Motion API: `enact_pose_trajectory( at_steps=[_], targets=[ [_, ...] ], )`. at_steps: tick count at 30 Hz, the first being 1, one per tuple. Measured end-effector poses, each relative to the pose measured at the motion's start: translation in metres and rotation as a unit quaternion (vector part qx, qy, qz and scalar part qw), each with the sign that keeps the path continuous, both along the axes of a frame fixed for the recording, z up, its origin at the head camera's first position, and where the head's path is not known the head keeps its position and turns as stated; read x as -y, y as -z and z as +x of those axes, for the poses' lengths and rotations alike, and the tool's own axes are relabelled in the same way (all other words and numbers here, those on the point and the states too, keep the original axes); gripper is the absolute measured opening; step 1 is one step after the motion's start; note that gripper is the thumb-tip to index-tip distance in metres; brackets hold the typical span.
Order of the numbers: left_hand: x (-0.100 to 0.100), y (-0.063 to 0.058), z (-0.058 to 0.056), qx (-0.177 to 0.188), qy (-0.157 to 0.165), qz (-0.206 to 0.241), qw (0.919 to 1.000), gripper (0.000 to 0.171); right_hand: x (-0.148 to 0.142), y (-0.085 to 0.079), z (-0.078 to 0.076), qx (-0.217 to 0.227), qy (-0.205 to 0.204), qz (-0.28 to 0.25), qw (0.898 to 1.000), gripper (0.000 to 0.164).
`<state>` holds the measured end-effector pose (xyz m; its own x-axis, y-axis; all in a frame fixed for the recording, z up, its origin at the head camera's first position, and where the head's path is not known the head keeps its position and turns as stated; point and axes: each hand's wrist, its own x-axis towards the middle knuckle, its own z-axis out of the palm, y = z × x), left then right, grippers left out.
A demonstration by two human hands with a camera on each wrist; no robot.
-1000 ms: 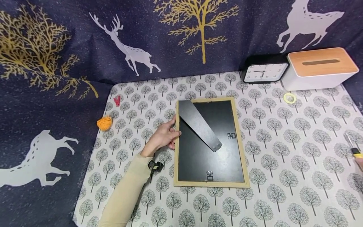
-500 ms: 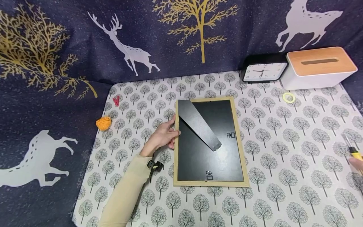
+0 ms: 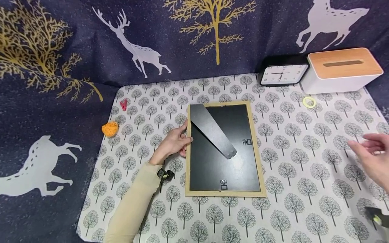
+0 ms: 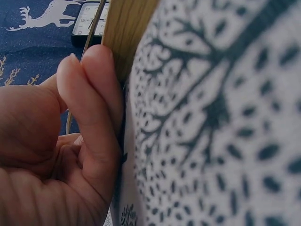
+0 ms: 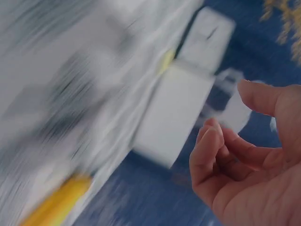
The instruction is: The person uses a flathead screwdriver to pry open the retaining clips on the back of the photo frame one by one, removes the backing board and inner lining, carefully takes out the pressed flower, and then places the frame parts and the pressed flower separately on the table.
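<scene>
On the tree-print table [image 3: 304, 216], a picture frame [image 3: 212, 165] lies back up, its long axis running away from the person. Nearer is the left hand [image 3: 174, 142], pinching its left edge; the right hand [image 3: 372, 155], loosely bent and holding nothing, hangs well apart to the right. Clock [image 3: 285, 74] and tissue box [image 3: 340, 71] stand far right, before dark deer-print fabric [image 3: 182, 54].

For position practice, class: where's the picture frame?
In the head view, the picture frame lies near centre on the cloth, its left edge touching the left hand.
</scene>
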<state>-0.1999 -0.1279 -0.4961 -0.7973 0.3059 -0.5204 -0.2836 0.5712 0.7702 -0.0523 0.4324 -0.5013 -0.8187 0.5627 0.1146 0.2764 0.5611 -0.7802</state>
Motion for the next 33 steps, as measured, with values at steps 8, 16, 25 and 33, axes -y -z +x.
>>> enact_pose_trajectory(
  at_steps=[8,16,25,33],
  targets=[
    [0.003,0.010,-0.011,0.007,0.008,0.007,0.9999,0.097,0.134,-0.065,-0.046,0.087,-0.242,0.090,0.962,0.055],
    [0.002,-0.005,-0.005,0.001,0.023,-0.005,0.9997,0.093,0.243,-0.062,-0.083,0.167,-0.381,0.099,0.904,0.080],
    [0.004,-0.011,0.005,0.017,-0.003,0.014,0.9997,0.095,0.294,-0.043,-0.081,0.205,-0.426,0.299,0.829,0.085],
    [0.006,-0.006,0.010,0.014,-0.011,0.021,0.9996,0.095,0.300,-0.040,-0.070,0.226,-0.440,0.287,0.820,0.069]
  ],
)
